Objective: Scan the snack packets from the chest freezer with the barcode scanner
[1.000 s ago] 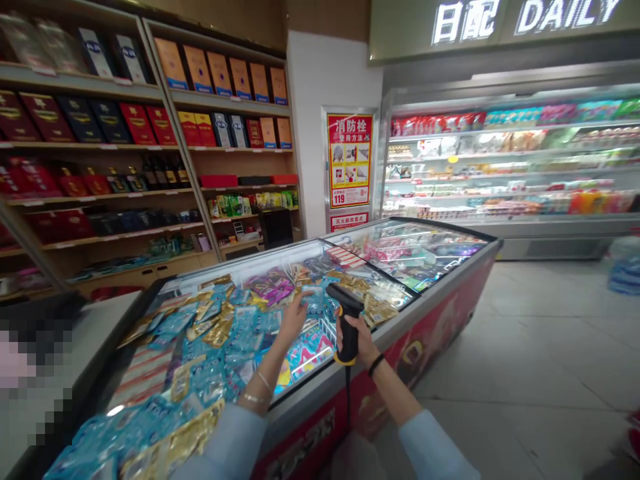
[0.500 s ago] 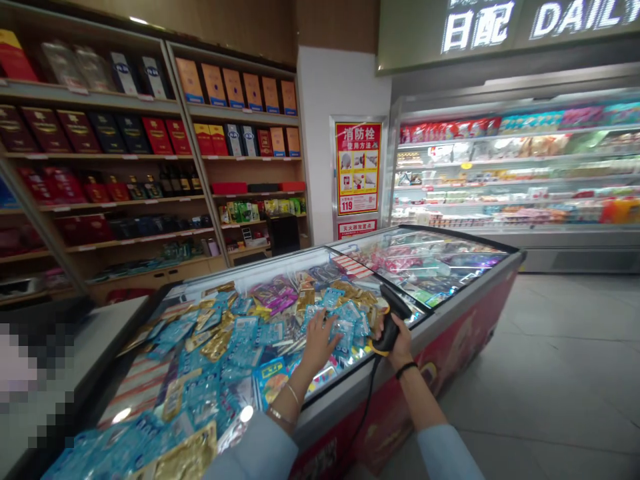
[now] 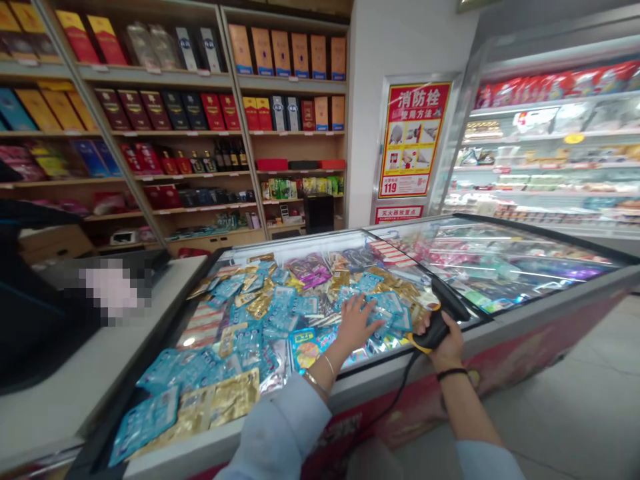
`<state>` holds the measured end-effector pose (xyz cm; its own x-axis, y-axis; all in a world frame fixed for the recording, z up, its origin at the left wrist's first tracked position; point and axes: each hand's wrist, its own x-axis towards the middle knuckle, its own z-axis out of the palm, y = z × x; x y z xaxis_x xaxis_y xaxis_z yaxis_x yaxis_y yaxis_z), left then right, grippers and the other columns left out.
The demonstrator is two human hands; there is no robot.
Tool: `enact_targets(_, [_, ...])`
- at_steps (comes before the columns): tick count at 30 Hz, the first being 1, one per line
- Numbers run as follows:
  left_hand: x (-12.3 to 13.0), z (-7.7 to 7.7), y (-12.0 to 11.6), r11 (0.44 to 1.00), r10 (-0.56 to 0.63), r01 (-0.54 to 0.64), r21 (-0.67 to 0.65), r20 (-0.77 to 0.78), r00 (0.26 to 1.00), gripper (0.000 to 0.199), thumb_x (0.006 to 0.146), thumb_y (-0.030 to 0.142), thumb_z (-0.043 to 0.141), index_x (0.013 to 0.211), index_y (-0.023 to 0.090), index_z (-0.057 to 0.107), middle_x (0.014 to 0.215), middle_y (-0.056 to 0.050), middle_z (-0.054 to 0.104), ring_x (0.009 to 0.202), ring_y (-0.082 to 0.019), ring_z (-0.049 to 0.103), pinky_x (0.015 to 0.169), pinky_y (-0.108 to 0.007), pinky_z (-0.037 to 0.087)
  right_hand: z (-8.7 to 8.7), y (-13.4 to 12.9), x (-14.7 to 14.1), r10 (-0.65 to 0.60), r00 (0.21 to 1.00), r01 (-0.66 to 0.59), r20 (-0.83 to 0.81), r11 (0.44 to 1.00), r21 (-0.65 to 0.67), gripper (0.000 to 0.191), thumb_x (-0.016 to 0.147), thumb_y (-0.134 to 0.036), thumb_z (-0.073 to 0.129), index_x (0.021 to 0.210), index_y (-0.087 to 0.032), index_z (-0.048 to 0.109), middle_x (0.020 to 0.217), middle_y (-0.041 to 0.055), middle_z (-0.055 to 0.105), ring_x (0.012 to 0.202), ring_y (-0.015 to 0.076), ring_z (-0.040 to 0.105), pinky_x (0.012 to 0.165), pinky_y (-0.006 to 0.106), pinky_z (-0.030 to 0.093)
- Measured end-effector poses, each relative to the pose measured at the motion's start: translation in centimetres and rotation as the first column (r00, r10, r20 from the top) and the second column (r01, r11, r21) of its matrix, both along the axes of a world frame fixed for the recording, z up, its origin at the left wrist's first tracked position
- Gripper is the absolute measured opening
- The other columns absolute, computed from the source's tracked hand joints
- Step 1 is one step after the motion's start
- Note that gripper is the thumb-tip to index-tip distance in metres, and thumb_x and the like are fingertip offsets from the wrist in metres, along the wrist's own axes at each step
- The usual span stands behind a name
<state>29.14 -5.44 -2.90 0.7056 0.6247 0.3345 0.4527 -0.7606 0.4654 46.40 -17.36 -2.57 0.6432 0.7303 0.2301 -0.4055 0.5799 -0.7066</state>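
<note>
My right hand (image 3: 447,343) is wrapped round the grip of a black and yellow barcode scanner (image 3: 434,327), whose cord hangs down the freezer's front. My left hand (image 3: 357,325) has its fingers spread over the blue packets (image 3: 387,312) on the glass lid, to the left of the scanner; whether the fingertips touch them I cannot tell. More blue packets (image 3: 285,310) and gold packets (image 3: 235,397) lie scattered over the left half of the chest freezer (image 3: 525,327). Purple packets (image 3: 310,268) lie farther back.
A counter (image 3: 55,393) stands at the left, with a dark, partly blurred object on it. Shelves of boxes (image 3: 180,110) line the back wall. A red and yellow poster (image 3: 411,140) hangs beside them, and an open refrigerated display (image 3: 555,160) stands at the right.
The view has turned left and down, so everything sits farther right and more of the counter shows. My right hand keeps hold of the scanner; my left stays over the packets.
</note>
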Motion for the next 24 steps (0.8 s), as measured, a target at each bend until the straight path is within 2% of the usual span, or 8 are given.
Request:
enact_targets(7, [-0.2,0.3,-0.4,0.999,-0.044,0.044,0.016,0.023,0.999,0.061,0.087,0.060,0.050,0.141,0.031,0.048,0.157,-0.009,0.033,0.147,-0.032,0.021,0.118,-0.060,0.013,0.3,-0.4,-0.3,-0.029,0.999,0.030,0.021,0.999,-0.018,0.027,0.068,-0.046,0.064,0.079,-0.022,0.056,0.054,-0.0029,0.050,0.042,0.0144,0.049,0.042,0.029,0.040])
enact_targets(12, [-0.2,0.4,-0.3,0.998,-0.044,0.045,-0.032,0.039,0.998,0.066,0.085,0.063,0.052,0.142,0.031,0.046,0.158,-0.008,0.031,0.147,-0.032,0.018,0.118,-0.060,0.007,0.9,-1.7,-3.2,-0.023,0.999,0.024,0.040,1.000,-0.005,0.028,0.069,-0.046,0.062,0.082,-0.022,0.056,0.055,-0.0033,0.050,0.043,0.0134,0.050,0.042,0.027,0.041])
enact_targets(14, [-0.5,1.1,0.1,0.999,-0.012,0.015,-0.049,0.052,0.999,0.065,0.086,0.063,0.051,0.143,0.031,0.046,0.158,-0.008,0.030,0.148,-0.032,0.018,0.118,-0.060,0.008,1.3,-2.0,-4.9,0.002,0.997,-0.003,0.071,1.000,0.013,0.028,0.072,-0.047,0.061,0.084,-0.023,0.055,0.056,-0.0035,0.050,0.042,0.0133,0.050,0.042,0.026,0.041])
enact_targets(16, [-1.3,2.5,1.0,0.997,0.050,-0.046,-0.058,0.084,0.995,0.065,0.087,0.062,0.049,0.144,0.030,0.044,0.159,-0.009,0.030,0.148,-0.032,0.018,0.118,-0.059,0.010,2.0,-1.8,-6.7,0.039,0.993,-0.042,0.107,0.999,0.026,0.028,0.074,-0.048,0.059,0.087,-0.023,0.055,0.057,-0.0039,0.049,0.042,0.0134,0.050,0.042,0.027,0.041])
enact_targets(20, [-5.7,6.6,3.8,0.983,0.184,-0.178,-0.050,0.178,0.967,0.065,0.087,0.059,0.052,0.143,0.026,0.046,0.157,-0.011,0.034,0.146,-0.032,0.022,0.118,-0.054,0.017,3.6,-0.3,-9.8,0.116,0.982,-0.123,0.151,0.992,0.038,0.030,0.074,-0.049,0.060,0.091,-0.024,0.055,0.057,-0.0047,0.049,0.041,0.0131,0.050,0.041,0.027,0.040])
enact_targets(24, [-13.5,9.6,6.7,0.957,0.287,-0.290,-0.027,0.251,0.924,0.058,0.086,0.054,0.058,0.135,0.022,0.053,0.150,-0.012,0.044,0.143,-0.030,0.031,0.118,-0.048,0.020,4.4,1.7,-12.4,0.195,0.964,-0.207,0.182,0.977,0.048,0.030,0.075,-0.049,0.058,0.090,-0.024,0.055,0.055,-0.0050,0.049,0.039,0.0128,0.049,0.039,0.026,0.039])
